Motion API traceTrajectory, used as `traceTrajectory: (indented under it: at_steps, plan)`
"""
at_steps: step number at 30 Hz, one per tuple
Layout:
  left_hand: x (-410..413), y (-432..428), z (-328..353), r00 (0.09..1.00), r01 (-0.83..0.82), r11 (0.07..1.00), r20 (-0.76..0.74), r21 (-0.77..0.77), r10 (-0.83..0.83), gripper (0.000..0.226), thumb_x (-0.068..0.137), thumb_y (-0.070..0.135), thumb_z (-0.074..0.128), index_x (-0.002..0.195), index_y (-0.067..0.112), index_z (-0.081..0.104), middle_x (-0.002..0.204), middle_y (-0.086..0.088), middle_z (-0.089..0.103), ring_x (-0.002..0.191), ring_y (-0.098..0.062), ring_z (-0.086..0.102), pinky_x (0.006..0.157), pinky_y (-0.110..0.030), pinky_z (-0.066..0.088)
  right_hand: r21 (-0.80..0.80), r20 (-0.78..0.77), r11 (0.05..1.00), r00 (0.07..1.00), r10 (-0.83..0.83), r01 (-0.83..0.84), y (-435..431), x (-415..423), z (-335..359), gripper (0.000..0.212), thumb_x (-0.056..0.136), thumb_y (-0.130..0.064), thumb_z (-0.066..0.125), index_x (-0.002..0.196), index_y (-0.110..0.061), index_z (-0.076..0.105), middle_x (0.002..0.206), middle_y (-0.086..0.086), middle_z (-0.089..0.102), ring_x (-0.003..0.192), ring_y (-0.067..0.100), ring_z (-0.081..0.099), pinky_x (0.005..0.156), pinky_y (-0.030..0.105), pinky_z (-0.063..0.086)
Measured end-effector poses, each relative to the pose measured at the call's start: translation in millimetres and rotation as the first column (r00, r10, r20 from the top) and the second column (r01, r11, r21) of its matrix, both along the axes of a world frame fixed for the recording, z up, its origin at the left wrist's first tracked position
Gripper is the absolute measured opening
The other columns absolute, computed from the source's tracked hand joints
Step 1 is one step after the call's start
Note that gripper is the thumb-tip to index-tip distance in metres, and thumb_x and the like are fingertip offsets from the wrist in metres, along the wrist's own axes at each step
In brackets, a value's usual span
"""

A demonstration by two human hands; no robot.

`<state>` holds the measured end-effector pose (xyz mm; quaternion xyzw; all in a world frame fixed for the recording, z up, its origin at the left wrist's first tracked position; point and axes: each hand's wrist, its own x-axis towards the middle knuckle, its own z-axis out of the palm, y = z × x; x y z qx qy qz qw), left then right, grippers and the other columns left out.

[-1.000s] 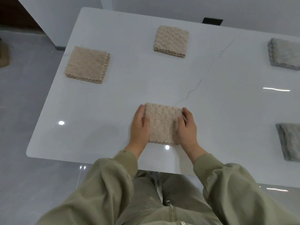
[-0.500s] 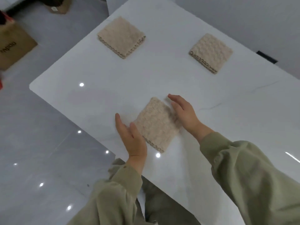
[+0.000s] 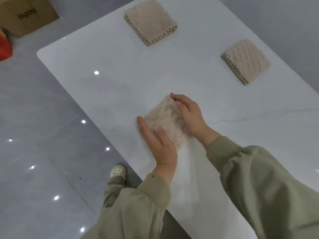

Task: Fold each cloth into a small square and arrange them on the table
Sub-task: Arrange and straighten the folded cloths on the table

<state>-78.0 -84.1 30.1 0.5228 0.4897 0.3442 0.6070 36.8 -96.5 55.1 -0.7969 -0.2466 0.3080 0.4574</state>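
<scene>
A beige cloth (image 3: 164, 120), folded into a small square, lies on the white table (image 3: 110, 69) near its front edge. My left hand (image 3: 156, 142) lies with straight fingers along the cloth's near-left side, thumb on top of it. My right hand (image 3: 189, 114) rests flat against the cloth's far-right side, its fingertips at the far corner. Two more folded beige squares lie farther back, one cloth (image 3: 151, 20) at the far left and one cloth (image 3: 246, 61) at the far right.
The table's rounded left corner and long front edge run diagonally below my hands. On the grey tiled floor stand a cardboard box (image 3: 25, 14) and a red object (image 3: 5, 47) at the upper left. My shoe (image 3: 118, 171) is near the table edge.
The view has swung left and the grey cloths have left the frame. Both hands have closed in on the folded cloth's sides, and the cloth has shifted slightly between them.
</scene>
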Motion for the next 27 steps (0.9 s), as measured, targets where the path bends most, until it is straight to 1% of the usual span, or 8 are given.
traceTrajectory:
  at_steps: [4,8,11,15,18,20,24,27]
  plan:
    - [-1,1,2,1.0,-0.002,1.0,-0.02,0.017,0.003,0.062,0.092,0.024,0.03,0.148,0.007,0.011,0.154,-0.001,0.012,0.144,-0.009,0.011,0.119,-0.034,0.015,-0.017,0.077,1.0,0.997,-0.011,0.012,-5,3,2,0.032,0.097,-0.019,0.044,0.127,-0.014,0.056,0.134,-0.006,0.053,0.12,0.001,0.047,0.093,0.0,0.032]
    - [-7,4,8,0.998,0.044,0.999,-0.049,0.019,-0.043,0.062,0.09,0.019,0.035,0.148,0.009,0.015,0.155,-0.003,0.013,0.144,-0.011,0.011,0.118,-0.039,0.017,-0.082,0.118,0.996,0.992,0.034,-0.025,-7,-1,5,0.035,0.098,-0.024,0.043,0.131,-0.017,0.052,0.142,-0.005,0.046,0.127,0.004,0.042,0.108,0.021,0.032]
    - [-18,18,18,0.97,0.213,0.955,-0.162,0.208,-0.181,0.059,0.087,0.019,0.035,0.145,0.015,0.025,0.154,0.005,0.012,0.145,-0.011,0.006,0.119,-0.042,0.014,-0.143,0.253,0.99,0.967,0.029,0.007,-11,-3,15,0.044,0.097,-0.036,0.038,0.136,-0.018,0.045,0.149,-0.005,0.037,0.135,0.008,0.034,0.11,0.024,0.025]
    - [-20,66,41,0.743,0.644,0.646,-0.536,0.41,-0.401,0.061,0.087,0.03,0.026,0.146,0.015,0.026,0.157,-0.001,0.014,0.146,-0.016,-0.001,0.117,-0.044,0.001,-0.265,0.375,0.964,0.923,0.087,0.017,-12,-5,31,0.044,0.097,-0.035,0.04,0.138,-0.018,0.042,0.156,-0.001,0.022,0.141,0.014,0.025,0.112,0.029,0.021]
    - [-14,114,57,0.532,0.844,0.261,-0.796,0.469,-0.29,0.06,0.089,0.034,0.031,0.145,0.013,0.03,0.155,-0.012,0.021,0.145,-0.03,0.013,0.112,-0.054,0.015,-0.311,0.457,0.949,0.884,0.095,0.059,2,-12,51,0.048,0.096,-0.032,0.044,0.14,-0.014,0.039,0.157,0.006,0.018,0.142,0.021,0.021,0.117,0.041,0.016]
    - [-9,144,68,0.441,0.897,0.1,-0.871,0.43,-0.216,0.06,0.092,0.035,0.039,0.147,0.014,0.027,0.156,-0.014,0.019,0.144,-0.032,0.013,0.111,-0.057,0.016,-0.328,0.526,0.939,0.846,0.089,0.105,18,-17,64,0.051,0.095,-0.031,0.046,0.141,-0.011,0.038,0.157,0.009,0.016,0.143,0.023,0.019,0.118,0.043,0.011]
    - [-2,211,101,0.307,0.949,-0.048,-0.947,0.313,-0.098,0.067,0.098,0.043,0.034,0.151,0.019,0.0,0.158,-0.009,-0.009,0.145,-0.028,-0.013,0.115,-0.051,-0.003,-0.367,0.66,0.902,0.747,0.079,0.228,71,-31,87,0.055,0.094,-0.034,0.044,0.143,-0.01,0.033,0.157,0.011,0.013,0.144,0.025,0.014,0.117,0.045,0.004]
    - [-4,261,127,0.275,0.952,-0.128,-0.96,0.278,-0.044,0.067,0.098,0.045,0.029,0.15,0.019,-0.006,0.158,-0.009,-0.014,0.144,-0.028,-0.017,0.115,-0.05,-0.004,-0.405,0.709,0.852,0.703,0.063,0.331,119,-41,100,0.058,0.094,-0.036,0.042,0.144,-0.01,0.03,0.158,0.011,0.011,0.145,0.026,0.013,0.116,0.048,0.006]
